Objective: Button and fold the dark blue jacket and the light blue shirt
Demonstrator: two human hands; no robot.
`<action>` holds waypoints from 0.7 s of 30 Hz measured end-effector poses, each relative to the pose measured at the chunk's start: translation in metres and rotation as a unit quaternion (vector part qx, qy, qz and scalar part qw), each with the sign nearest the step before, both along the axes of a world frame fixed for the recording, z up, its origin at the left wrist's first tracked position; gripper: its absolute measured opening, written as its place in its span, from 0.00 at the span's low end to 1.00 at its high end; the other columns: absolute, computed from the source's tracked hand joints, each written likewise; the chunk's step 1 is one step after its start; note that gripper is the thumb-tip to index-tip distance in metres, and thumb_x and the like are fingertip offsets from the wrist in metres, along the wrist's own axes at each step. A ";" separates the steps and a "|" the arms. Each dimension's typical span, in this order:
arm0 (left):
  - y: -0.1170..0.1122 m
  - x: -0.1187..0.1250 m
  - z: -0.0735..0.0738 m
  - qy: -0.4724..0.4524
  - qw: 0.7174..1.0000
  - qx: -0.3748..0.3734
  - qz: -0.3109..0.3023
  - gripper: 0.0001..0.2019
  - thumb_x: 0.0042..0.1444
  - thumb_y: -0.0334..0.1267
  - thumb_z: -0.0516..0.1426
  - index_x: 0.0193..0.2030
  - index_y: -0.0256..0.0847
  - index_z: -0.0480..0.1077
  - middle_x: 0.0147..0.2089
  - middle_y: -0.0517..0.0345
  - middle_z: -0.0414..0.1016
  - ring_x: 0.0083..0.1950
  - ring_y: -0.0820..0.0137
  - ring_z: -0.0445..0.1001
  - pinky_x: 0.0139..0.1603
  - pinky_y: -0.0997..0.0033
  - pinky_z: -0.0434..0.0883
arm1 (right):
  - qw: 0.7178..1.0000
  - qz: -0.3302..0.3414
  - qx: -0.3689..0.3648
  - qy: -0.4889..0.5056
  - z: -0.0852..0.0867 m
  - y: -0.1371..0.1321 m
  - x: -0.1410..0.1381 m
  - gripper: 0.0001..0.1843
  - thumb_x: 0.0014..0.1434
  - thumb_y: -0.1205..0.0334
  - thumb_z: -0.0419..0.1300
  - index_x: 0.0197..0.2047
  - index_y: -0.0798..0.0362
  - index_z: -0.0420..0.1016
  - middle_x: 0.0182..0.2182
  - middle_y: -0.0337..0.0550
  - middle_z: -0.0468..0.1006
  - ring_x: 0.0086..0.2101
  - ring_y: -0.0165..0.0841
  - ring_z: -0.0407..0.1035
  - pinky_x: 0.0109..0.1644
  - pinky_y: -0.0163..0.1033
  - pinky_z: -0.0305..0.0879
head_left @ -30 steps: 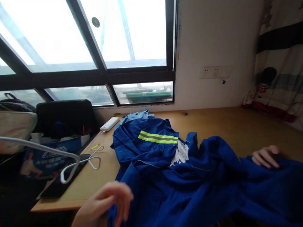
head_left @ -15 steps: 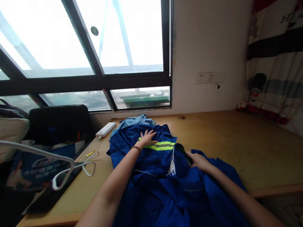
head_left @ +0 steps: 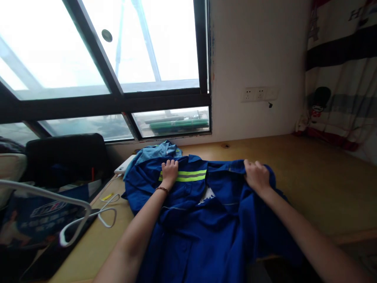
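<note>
Forearms bare; brown bead bracelet (head_left: 161,190) above left hand (head_left: 170,169)

Premises: a lived-in domestic room, most likely a bedroom or dormitory. Grounds: a plain wooden desktop (head_left: 309,177) runs beneath a large dark-framed window (head_left: 118,59). A double wall socket (head_left: 259,93) is set in a painted white wall. A striped, cartoon-printed curtain (head_left: 338,78) hangs at the right. Personal effects noted: a blue work jacket (head_left: 206,220) laid out, a white clothes hanger (head_left: 73,204), a white power bank (head_left: 122,168) and a printed blue bag (head_left: 38,212).
</note>
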State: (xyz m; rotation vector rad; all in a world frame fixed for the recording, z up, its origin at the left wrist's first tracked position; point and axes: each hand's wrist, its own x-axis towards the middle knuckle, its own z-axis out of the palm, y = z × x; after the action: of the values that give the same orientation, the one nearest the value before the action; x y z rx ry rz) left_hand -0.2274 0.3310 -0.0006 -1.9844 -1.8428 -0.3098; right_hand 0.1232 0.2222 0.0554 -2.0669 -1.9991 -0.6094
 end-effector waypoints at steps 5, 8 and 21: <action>0.002 0.008 0.047 -0.111 0.990 0.063 0.067 0.15 0.57 0.30 0.40 0.47 0.32 0.61 0.46 0.40 0.62 0.44 0.58 0.67 0.39 0.62 0.65 | 0.983 -0.080 0.161 0.026 0.085 0.036 0.047 0.16 0.54 0.66 0.51 0.47 0.57 0.62 0.35 0.53 0.72 0.38 0.43 0.65 0.34 0.38 0.55; 0.022 0.018 0.069 -0.227 0.967 0.025 0.112 0.18 0.56 0.31 0.43 0.53 0.26 0.54 0.54 0.32 0.54 0.49 0.54 0.66 0.42 0.61 0.65 | 0.988 -0.061 0.116 0.078 0.109 0.079 0.049 0.23 0.56 0.65 0.49 0.56 0.58 0.55 0.40 0.56 0.72 0.40 0.43 0.66 0.38 0.41 0.58; -0.195 0.024 -0.001 -0.186 0.955 -0.116 -0.202 0.23 0.54 0.44 0.51 0.57 0.41 0.57 0.61 0.44 0.53 0.63 0.56 0.48 0.58 0.50 0.56 | 0.917 0.028 -0.202 0.342 -0.046 -0.001 0.143 0.37 0.42 0.45 0.61 0.51 0.60 0.65 0.45 0.57 0.71 0.45 0.46 0.66 0.49 0.47 0.61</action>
State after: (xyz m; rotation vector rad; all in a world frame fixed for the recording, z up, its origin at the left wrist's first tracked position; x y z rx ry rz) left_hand -0.2038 0.1360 -0.0013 -2.6186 -1.7266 -0.6514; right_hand 0.2657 0.2217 0.0097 -2.0065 -1.8202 0.5332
